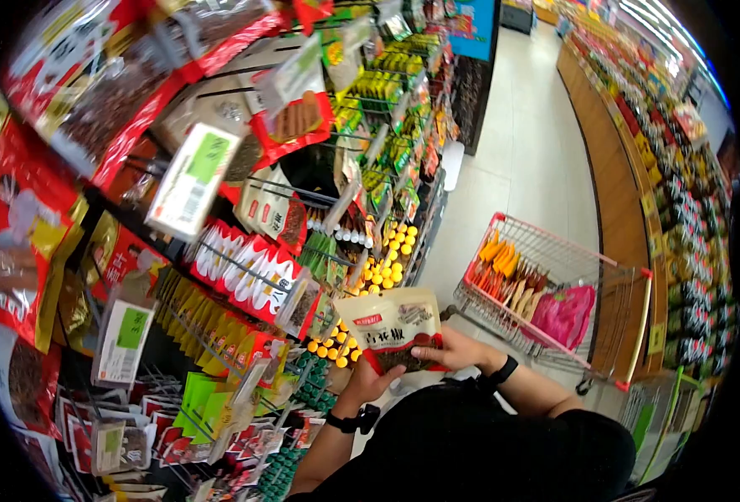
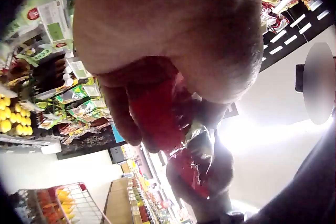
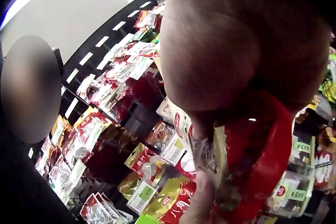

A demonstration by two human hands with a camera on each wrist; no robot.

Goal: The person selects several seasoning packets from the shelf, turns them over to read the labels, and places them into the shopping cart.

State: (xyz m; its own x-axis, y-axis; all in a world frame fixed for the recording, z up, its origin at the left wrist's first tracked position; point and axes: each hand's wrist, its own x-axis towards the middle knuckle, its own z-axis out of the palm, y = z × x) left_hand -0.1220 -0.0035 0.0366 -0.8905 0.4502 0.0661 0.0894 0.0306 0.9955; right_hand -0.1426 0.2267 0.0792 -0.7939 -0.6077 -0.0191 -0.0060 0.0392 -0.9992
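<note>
A cream and red packet of Sichuan peppercorns is held up in front of the body, its printed face toward the head camera. My left hand grips its lower left corner, thumb across the front. On the lower right side, my right hand pinches it with the thumb over the red part. In the left wrist view, the packet's red surface shows beneath the palm, which hides most of it. The right wrist view has the red side bulging below my right hand.
Hanging spice packets and price tags crowd the rack at left, close to my left arm. Yellow-capped bottles stand behind the packet. A shopping cart holding a pink bag is in the aisle. Another long shelf lines the right.
</note>
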